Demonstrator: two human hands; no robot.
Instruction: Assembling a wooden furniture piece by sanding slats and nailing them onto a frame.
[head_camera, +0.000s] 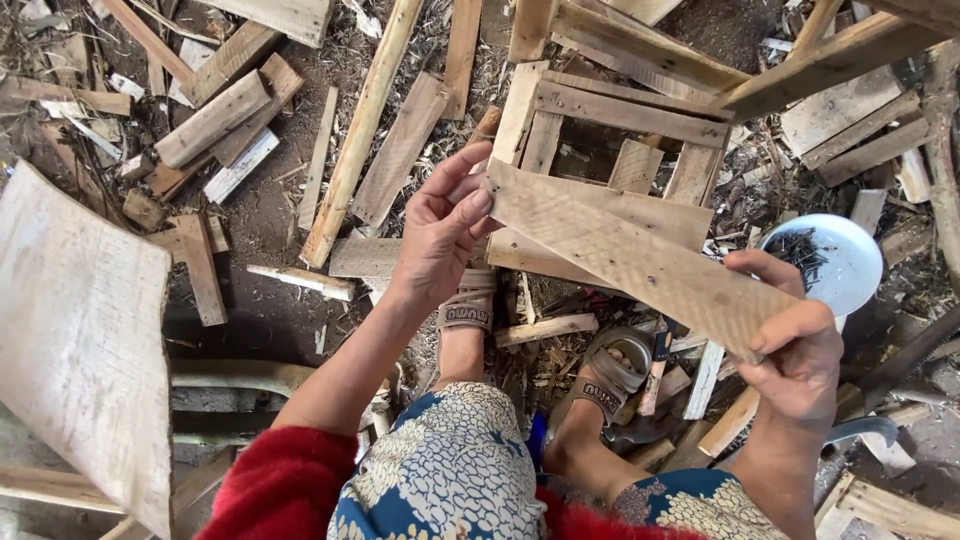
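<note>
wooden slat (640, 255) between both hands (440, 235) (800, 350)

Plank (630, 255) you hold: bare wood, rough-sawn, matt, pale.
Crate frame (620, 110): unfinished wood slats.
Bowl (845, 265): smooth glossy white.
Your sandals (468, 312): matt webbing straps.
Ground (270, 215): dirt, wood chips.

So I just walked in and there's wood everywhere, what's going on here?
A person holds a flat wooden board by both ends, left hand and right hand each in a pinching grip, above a half-built slatted frame. A white dish of dark nails sits by the right hand, with offcuts scattered on the ground.
</note>
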